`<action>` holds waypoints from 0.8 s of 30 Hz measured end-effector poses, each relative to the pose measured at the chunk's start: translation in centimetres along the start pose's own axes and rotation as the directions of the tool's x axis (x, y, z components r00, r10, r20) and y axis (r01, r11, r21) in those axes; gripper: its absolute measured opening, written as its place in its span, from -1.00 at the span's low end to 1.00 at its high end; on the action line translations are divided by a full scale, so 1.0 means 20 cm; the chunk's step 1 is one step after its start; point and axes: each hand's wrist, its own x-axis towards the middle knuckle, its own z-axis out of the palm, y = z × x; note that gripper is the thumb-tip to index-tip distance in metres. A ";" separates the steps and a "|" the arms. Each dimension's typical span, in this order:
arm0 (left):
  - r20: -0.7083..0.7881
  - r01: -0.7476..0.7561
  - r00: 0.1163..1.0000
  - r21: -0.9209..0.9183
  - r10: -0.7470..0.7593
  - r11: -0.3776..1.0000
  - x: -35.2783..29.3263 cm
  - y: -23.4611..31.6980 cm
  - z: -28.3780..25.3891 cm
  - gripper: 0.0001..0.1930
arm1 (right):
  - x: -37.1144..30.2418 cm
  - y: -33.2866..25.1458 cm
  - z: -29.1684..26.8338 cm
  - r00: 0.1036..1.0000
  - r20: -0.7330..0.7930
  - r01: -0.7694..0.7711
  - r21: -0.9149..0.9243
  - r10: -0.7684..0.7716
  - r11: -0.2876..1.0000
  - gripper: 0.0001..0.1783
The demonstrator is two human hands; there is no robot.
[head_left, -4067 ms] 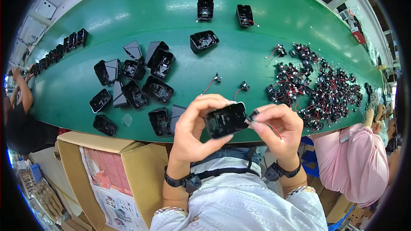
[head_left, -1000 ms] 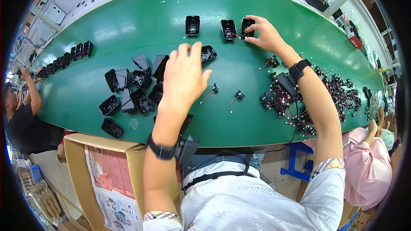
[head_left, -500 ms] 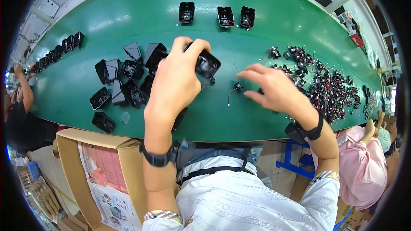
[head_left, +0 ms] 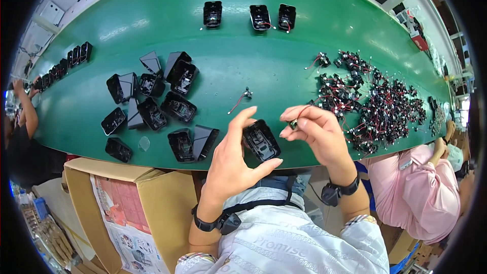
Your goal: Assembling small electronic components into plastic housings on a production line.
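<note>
Near the table's front edge, a black plastic housing [head_left: 261, 140], open side up, sits between the fingers and thumb of my left hand [head_left: 231, 165]. The hand curves round its left side. Just to the right, my right hand [head_left: 319, 129] pinches a small wired part [head_left: 293, 124] between thumb and fingertips. A red wire loops over those fingers. Another small black part with a red wire [head_left: 247, 93] lies on the green table beyond both hands.
Several black housings [head_left: 152, 113] are scattered left of my hands. A big pile of wired parts [head_left: 383, 106] spreads on the right. Three fitted housings [head_left: 259, 18] stand farther back. A cardboard box [head_left: 170, 203] adjoins the front edge. People sit at either side.
My left hand has brought the housing nearer to me and turned it open side up. My right hand has picked up a small wired part and moved closer to the housing.
</note>
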 end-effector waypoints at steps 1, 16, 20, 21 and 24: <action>-0.035 0.115 0.992 -0.109 -0.120 0.987 0.00 0.00 0.01 -0.11 | -0.02 -0.01 0.02 0.999 -0.002 -0.046 0.034 0.047 0.998 -0.72; 0.087 0.078 0.995 -0.255 -0.058 0.964 0.00 -0.10 0.05 -0.13 | -0.15 0.04 0.10 0.937 -0.075 0.290 -0.377 -0.341 0.880 -0.88; 0.161 0.010 0.987 -0.123 0.010 0.992 0.02 -0.07 0.03 -0.13 | -0.14 0.05 0.10 0.947 -0.054 0.289 -0.289 -0.317 0.912 -0.87; 0.113 -0.053 0.992 -0.063 0.059 0.997 0.02 -0.07 0.05 -0.11 | -0.14 0.04 0.12 0.960 -0.097 0.238 -0.220 -0.264 0.946 -0.86; 0.069 -0.090 0.993 -0.021 0.091 0.996 0.01 -0.10 0.08 -0.07 | -0.13 0.05 0.12 0.966 -0.124 0.208 -0.138 -0.225 0.968 -0.89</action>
